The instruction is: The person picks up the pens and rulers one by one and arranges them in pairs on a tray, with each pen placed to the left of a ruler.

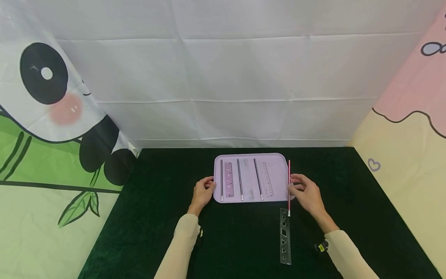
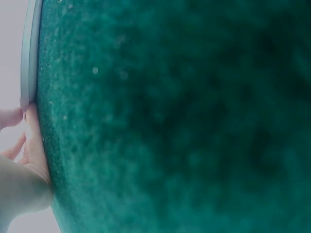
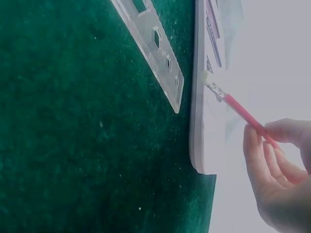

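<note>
Pink tray, centre of the head view on the dark green table cloth, long side across the frame. Behind it, white backdrop sheet filling the upper frame; panda print cloth at left; pink and cream cloth at right. On the tray, lying front to back: three dark pencils alternating with three rulers, one purple, two clear and hard to make out. Clear stencil ruler on the cloth below the tray's lower right corner, lengthwise toward the camera, its upper end just beside the tray edge. Left hand rests against the tray's left rim, fingers loosely curved; the left wrist view shows fingertips touching the rim, no clasp visible. Right hand at the tray's right edge, thumb and fingers pinching the red pencil, which runs front to back along that edge, its pale tip over the stencil ruler's upper end.
</note>
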`<state>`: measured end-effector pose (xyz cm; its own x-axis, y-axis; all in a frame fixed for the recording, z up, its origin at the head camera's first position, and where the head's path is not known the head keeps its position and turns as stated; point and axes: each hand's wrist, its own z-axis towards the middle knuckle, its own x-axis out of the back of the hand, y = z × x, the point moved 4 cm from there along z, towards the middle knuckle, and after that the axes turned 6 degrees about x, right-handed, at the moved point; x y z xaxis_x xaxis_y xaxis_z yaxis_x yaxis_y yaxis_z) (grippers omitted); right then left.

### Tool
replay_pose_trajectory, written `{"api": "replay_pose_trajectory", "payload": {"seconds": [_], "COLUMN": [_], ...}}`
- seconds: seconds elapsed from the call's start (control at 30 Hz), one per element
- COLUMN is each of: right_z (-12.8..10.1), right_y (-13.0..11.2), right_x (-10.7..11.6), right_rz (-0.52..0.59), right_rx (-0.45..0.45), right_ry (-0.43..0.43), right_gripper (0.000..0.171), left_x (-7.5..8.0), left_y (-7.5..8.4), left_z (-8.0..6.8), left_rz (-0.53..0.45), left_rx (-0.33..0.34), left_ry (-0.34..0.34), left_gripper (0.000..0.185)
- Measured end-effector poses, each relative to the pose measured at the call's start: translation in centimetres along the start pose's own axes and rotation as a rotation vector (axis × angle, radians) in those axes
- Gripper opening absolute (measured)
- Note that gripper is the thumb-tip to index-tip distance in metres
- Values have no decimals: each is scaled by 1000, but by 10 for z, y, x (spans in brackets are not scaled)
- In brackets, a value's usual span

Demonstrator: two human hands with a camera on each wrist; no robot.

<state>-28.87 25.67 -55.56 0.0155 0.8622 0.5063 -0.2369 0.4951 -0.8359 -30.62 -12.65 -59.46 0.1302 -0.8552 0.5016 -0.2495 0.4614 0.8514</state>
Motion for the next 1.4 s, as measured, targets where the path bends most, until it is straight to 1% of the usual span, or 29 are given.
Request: {"api": "replay_pose_trajectory", "payload": {"seconds": [0.13, 0.4, 0.57, 0.8, 1.0, 1.2, 1.4], "right_z": [6, 16, 23, 32, 40, 48, 57], "right_y": [3, 3, 6, 13, 16, 17, 23], "right_x": [0, -3, -6, -9, -13, -19, -27], "right_rz": [33, 49, 79, 132, 182, 216, 210], "right_rx": [0, 1, -5, -42, -69, -78, -104], "right_ry": [14, 43, 48, 72, 68, 59, 54], "right_gripper": [40, 39, 39, 41, 42, 43, 42], "left_x": [0, 0, 0, 0, 0, 0, 1], "left_y": [2, 2, 2, 3, 3, 2, 2], "left_z": [-1, -1, -2, -1, 0, 0, -1], "left_rz": [-5, -8, -9, -13, -18, -14, -5], "left_rx": [0, 0, 1, 13, 6, 0, -5], "left_ry": [2, 6, 4, 0, -3, 4, 8], "left_gripper": [35, 35, 35, 36, 35, 34, 34]}}
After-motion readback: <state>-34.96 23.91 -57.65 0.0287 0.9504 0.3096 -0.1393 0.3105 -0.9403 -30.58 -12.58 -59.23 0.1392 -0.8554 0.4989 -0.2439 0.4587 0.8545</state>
